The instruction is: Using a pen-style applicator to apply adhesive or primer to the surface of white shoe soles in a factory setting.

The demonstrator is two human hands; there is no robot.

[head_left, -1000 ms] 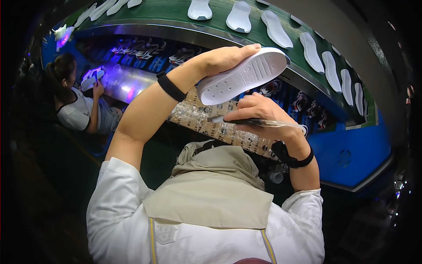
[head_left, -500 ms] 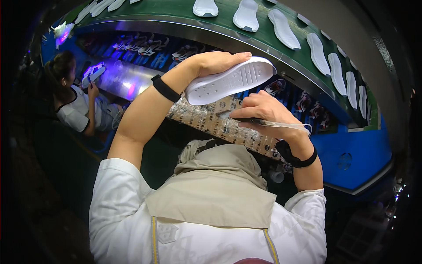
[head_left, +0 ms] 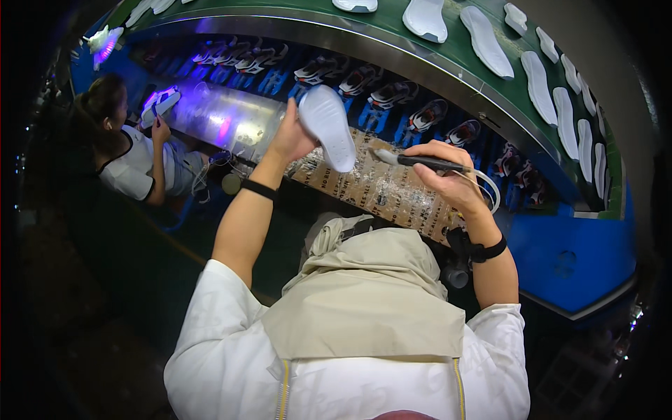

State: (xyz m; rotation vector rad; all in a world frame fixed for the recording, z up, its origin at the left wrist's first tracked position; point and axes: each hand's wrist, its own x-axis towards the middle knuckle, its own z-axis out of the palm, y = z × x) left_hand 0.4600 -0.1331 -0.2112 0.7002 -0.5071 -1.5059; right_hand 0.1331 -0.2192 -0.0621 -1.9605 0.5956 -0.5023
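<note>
My left hand [head_left: 295,136] grips a white shoe sole [head_left: 327,127] by its left edge. The sole is raised above the bench and stands nearly upright, with shallow ridges and small holes on the face I see. To its right, my right hand [head_left: 451,176] closes around a brush [head_left: 428,163] with a black handle and pale bristles. A thin clear tube [head_left: 495,189] loops from the handle's rear end. The bristle tip points left toward the sole, with a gap between them.
Film-covered brown paper [head_left: 392,192] lies on the bench below my hands. Behind it, several shoe uppers [head_left: 383,94] stand on blue holders. White soles [head_left: 486,43] lie on the curved green conveyor [head_left: 458,56]. At the left, a person [head_left: 136,157] holds a shoe under purple light.
My left hand has swung the sole from lying crosswise to nearly upright, leftward and away from the brush. My right hand has turned, so the brush shows more fully. The conveyor soles appear shifted right.
</note>
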